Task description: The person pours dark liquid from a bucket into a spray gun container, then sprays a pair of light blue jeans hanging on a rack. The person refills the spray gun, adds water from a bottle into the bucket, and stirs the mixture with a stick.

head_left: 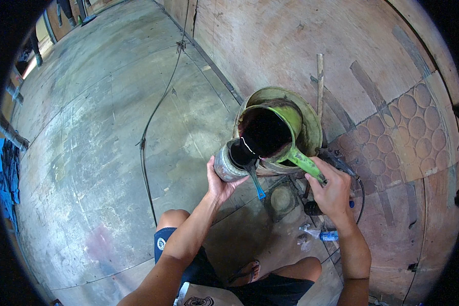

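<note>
Nearest the camera, the person's forearms (184, 244) reach up past bent knees and dark shorts (273, 291). The left hand (220, 185) cups a paint-smeared can (226, 166) from the near side and below, its grip spread to the width of the can. The right hand (331, 190) has its grip wrapped round the handle of a green dipper (287, 115), whose round bowl holds dark liquid (266, 133). The bowl is over a pale, stained bucket (315, 113), its lip at the can's mouth, with a bright glint there; whether liquid is running over cannot be told. A blue-handled tool (258, 184) leans out of the can, its dark end by the rim. Behind the bucket a stick (320, 84) stands up; a small bottle (328, 235) lies near the right forearm, and a black cord (143, 153) crosses the floor (102, 153).

The dipper looks stiff and probably front-heavy with liquid, so the handle would twist in a loose hold; near the bowl is the steadiest place. The can seems rigid and likely slick where smeared, best held low round its side, fingers away from the mouth.
</note>
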A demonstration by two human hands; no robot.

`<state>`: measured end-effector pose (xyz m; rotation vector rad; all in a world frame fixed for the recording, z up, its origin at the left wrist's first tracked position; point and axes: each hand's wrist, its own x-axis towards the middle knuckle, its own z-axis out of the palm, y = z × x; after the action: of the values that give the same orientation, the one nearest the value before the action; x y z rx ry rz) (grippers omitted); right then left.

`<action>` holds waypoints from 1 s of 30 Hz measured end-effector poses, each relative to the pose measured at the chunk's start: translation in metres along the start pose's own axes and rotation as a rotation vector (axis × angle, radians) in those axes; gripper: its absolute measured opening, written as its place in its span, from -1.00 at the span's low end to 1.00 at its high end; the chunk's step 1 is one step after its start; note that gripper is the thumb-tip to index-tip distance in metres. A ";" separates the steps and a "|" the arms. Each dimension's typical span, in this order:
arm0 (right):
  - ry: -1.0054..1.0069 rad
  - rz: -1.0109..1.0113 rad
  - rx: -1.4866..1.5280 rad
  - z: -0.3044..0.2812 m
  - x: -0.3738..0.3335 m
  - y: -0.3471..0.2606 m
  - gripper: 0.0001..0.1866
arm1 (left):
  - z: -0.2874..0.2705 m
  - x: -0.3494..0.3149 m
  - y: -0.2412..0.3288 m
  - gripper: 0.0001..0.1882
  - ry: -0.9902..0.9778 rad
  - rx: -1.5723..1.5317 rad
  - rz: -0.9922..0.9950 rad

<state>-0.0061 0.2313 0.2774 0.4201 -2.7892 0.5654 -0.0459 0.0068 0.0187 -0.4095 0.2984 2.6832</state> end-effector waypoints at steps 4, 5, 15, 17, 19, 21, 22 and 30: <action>0.018 -0.032 -0.032 0.002 0.001 -0.002 -0.59 | 0.000 0.001 0.000 -0.15 0.013 -0.009 0.002; 0.022 -0.036 -0.023 0.002 0.001 -0.003 -0.59 | 0.001 0.001 0.000 -0.15 0.013 -0.014 0.001; 0.014 -0.062 -0.093 0.005 -0.003 -0.008 -0.53 | 0.000 0.001 0.000 -0.18 -0.006 -0.028 0.004; 0.010 -0.063 -0.103 0.004 -0.004 -0.009 -0.56 | -0.001 0.002 0.000 -0.20 0.003 -0.020 0.005; -0.002 -0.049 -0.122 0.004 -0.005 -0.011 -0.61 | -0.002 0.002 0.000 -0.20 -0.022 -0.032 0.005; -0.001 -0.071 -0.137 0.003 -0.007 -0.012 -0.60 | -0.003 0.003 0.000 -0.21 -0.035 -0.042 0.004; -0.007 -0.074 -0.152 0.003 -0.008 -0.013 -0.59 | -0.003 0.003 0.000 -0.21 -0.040 -0.045 0.006; 0.014 -0.178 -0.270 0.005 -0.018 -0.015 -0.47 | -0.005 0.005 -0.001 -0.19 -0.046 -0.076 0.000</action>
<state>0.0142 0.2205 0.2725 0.5927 -2.7246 0.1485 -0.0483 0.0081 0.0124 -0.3700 0.1837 2.7065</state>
